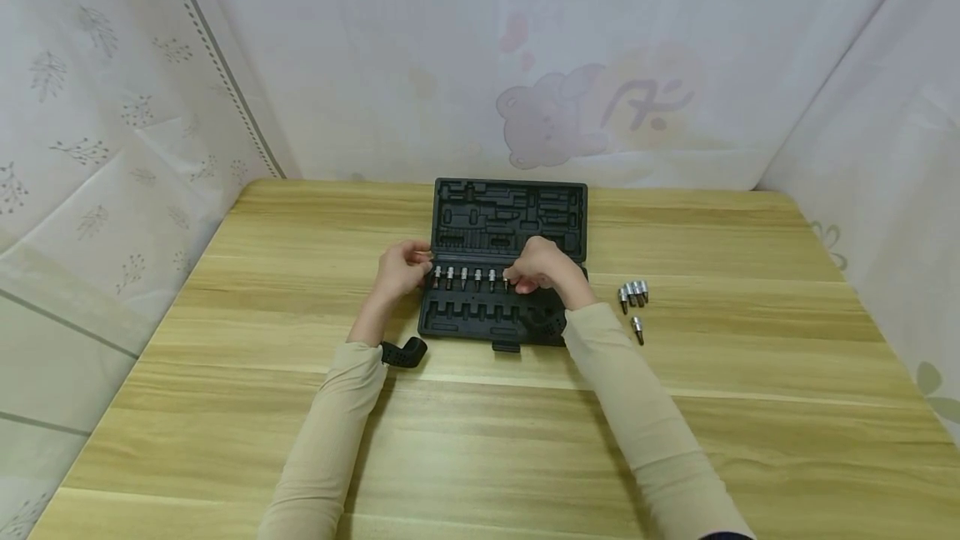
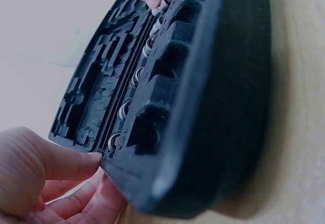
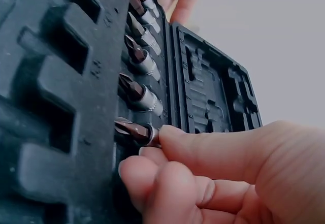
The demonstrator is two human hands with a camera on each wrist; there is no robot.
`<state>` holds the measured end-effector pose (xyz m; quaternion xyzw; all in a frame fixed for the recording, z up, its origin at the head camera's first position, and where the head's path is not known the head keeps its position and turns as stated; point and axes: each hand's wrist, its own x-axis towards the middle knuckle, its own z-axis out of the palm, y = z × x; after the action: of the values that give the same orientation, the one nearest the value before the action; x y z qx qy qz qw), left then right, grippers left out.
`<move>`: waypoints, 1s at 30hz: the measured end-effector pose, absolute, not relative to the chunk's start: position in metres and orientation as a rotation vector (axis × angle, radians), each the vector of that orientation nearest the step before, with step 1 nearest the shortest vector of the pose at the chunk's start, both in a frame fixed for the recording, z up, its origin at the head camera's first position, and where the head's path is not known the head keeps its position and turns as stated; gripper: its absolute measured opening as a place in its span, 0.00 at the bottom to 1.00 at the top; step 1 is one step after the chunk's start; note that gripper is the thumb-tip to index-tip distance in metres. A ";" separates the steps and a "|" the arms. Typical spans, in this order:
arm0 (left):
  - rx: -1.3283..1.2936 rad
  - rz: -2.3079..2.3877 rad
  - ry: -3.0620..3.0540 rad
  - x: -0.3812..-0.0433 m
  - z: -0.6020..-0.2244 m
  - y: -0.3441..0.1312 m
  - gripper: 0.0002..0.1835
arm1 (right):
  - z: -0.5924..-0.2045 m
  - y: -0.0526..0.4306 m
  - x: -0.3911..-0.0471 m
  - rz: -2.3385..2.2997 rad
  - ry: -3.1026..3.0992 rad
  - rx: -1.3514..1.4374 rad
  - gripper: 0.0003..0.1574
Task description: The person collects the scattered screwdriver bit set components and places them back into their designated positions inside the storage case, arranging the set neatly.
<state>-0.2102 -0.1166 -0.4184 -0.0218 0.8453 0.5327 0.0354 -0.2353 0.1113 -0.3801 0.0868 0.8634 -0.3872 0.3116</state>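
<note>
A black plastic bit-socket case (image 1: 459, 328) lies unfolded on the table, its lid (image 1: 510, 190) laid back behind the base. Several silver bit sockets (image 3: 144, 98) sit side by side in its rear row of slots. My right hand (image 1: 546, 265) pinches one bit socket (image 3: 136, 130) between thumb and fingers at the right end of that row, its Phillips-type tip lying toward the slot. At the case's left edge, near the hinge, my left hand (image 1: 401, 271) grips the corner with thumb (image 2: 76, 164) and fingers. The front row of slots (image 2: 147, 127) holds no sockets.
Several loose bit sockets (image 1: 633, 293) lie grouped on the wooden table (image 1: 480, 448) right of the case, with a single one (image 1: 637, 329) nearer. By my left sleeve is a black bent piece (image 1: 405, 352), partly hidden. A printed curtain (image 1: 375, 65) hangs behind.
</note>
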 end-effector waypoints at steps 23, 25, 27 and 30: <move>-0.082 1.627 2.593 -0.214 -0.417 -0.116 0.17 | -0.361 0.106 -0.265 -0.737 2.124 0.321 0.26; -0.081 1.625 2.591 -0.214 -0.417 -0.116 0.17 | -0.360 0.103 -0.269 -0.675 2.107 0.341 0.24; -0.080 1.623 2.590 -0.214 -0.417 -0.116 0.17 | -0.358 0.101 -0.271 -0.616 2.090 0.339 0.23; -0.073 1.618 2.593 -0.214 -0.417 -0.116 0.18 | -0.356 0.098 -0.274 -0.517 2.101 0.306 0.23</move>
<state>-0.2137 -0.1158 -0.4174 -0.0240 0.8474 0.5287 0.0424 -0.2742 0.0981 -0.3556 0.1245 0.8537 -0.2099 0.4600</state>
